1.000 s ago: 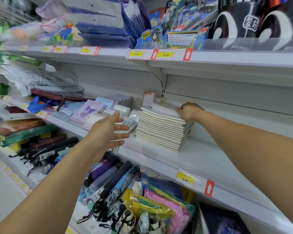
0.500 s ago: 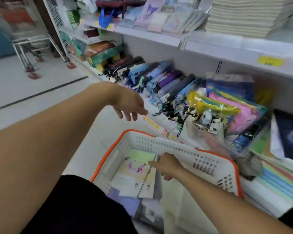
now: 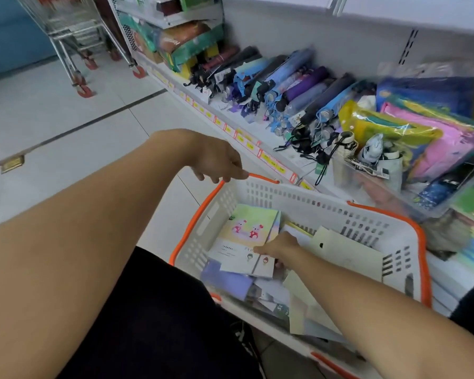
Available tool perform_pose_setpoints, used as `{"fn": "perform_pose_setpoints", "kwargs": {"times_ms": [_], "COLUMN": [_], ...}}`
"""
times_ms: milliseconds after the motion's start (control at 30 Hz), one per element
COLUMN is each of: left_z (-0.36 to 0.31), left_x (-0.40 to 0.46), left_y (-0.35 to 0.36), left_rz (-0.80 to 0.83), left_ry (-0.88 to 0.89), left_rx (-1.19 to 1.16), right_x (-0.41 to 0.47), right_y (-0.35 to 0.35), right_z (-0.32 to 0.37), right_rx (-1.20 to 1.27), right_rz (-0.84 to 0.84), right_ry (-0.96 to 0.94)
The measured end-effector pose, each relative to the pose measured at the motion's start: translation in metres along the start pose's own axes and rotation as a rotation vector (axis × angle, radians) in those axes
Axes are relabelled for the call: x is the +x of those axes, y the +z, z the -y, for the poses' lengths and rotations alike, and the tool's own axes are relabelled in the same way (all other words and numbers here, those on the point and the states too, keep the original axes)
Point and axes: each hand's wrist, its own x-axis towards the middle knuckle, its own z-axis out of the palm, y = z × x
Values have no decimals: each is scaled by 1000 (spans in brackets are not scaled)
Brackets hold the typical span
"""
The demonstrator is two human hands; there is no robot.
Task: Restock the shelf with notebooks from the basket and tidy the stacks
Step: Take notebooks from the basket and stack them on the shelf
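Observation:
A white basket with an orange rim (image 3: pixel 298 196) stands on the floor in front of the shelves. Several notebooks lie in it: on top a pastel one with two cartoon bears (image 3: pixel 246 233), a purple one (image 3: pixel 226 281) under it and pale cream ones (image 3: pixel 345 251) to the right. My right hand (image 3: pixel 278 248) is down in the basket, fingers pinching the right edge of the bear notebook. My left hand (image 3: pixel 216 161) hangs over the basket's far left corner with loosely curled fingers, just touching the rim and holding nothing. The notebook stack on the shelf is out of view.
Folded umbrellas (image 3: pixel 293 86) fill the low shelf behind the basket, with bright plastic pouches (image 3: pixel 422 138) to their right. A metal trolley (image 3: pixel 77 36) stands at the far left on the tiled floor. My dark-clothed knee (image 3: pixel 153 324) is against the basket's near side.
I have turned from the shelf stack down to the basket. My right hand has dropped from the stack onto the bear notebook; my left hand has come down to the rim.

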Motion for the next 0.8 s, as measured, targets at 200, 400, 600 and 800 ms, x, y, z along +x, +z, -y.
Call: {"fn": "perform_pose_setpoints", "kwargs": {"times_ms": [200,400,600,800], "left_z": [14,8,6,30], "left_x": [19,19,17,18], "left_y": [-3,-8,-9,-5], "left_rz": [61,48,46,52], "left_ry": [-65,-57,-45,-128], "left_rx": [-38,-98,-149,-204], "right_x": [2,-2,-9,-40], "right_y": [-23,-28,-29,-122], "right_z": [-1,-3,6,38], "right_rx": [-28,56,-136,-23], "right_rz": [47,-87,-70,72], "right_ry": [90,-37,-128,-297]}}
